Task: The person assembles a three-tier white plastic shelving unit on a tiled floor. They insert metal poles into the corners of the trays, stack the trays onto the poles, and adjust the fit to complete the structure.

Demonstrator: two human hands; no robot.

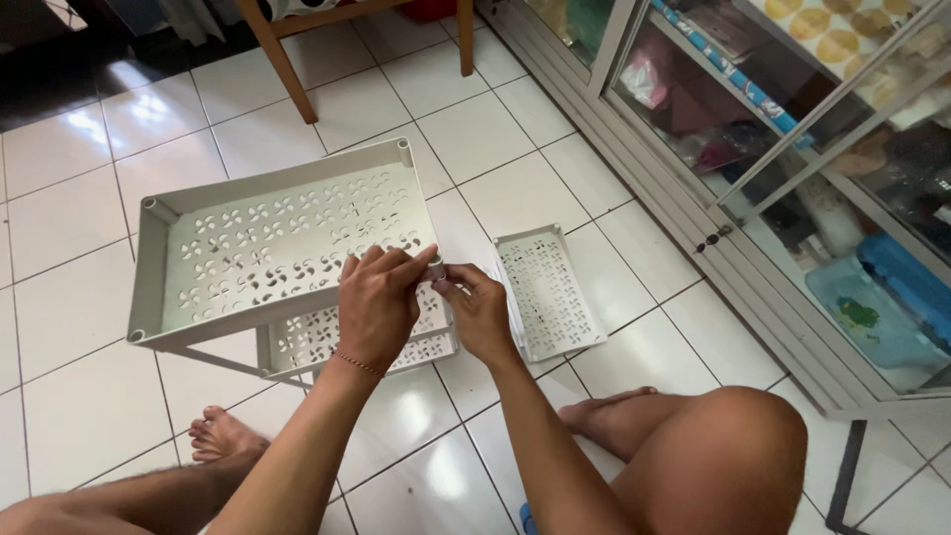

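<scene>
Nearest the camera, 2 bare legs fold on the white tiled floor, the right knee bulking large and the left foot resting just below the shelf rack. A small blue object by the right thigh is cut off by the bottom edge and cannot be identified.

Both hands meet at the rack's near right corner. The left hand, with a thin bracelet at the wrist, curls its fingers closed around that corner, thumb and forefinger pinched on a small pale fitting that is mostly hidden between the fingertips. The right hand pinches the same fitting from the other side, fingers closed tight; what the piece is exactly is hard to make out.

The rack's top tray is grey-white plastic, tilted, with pinwheel-shaped cutouts and round sockets at its corners; it holds nothing. Beneath it, a 2nd tray is partly covered by the hands and forearms. Right of the rack, a loose 3rd tray lies flat on the tiles.

Beyond the rack stand 2 wooden furniture legs. To its right, a glass-fronted cabinet holds blurred packages and a blue bin, indistinct behind reflections.
</scene>
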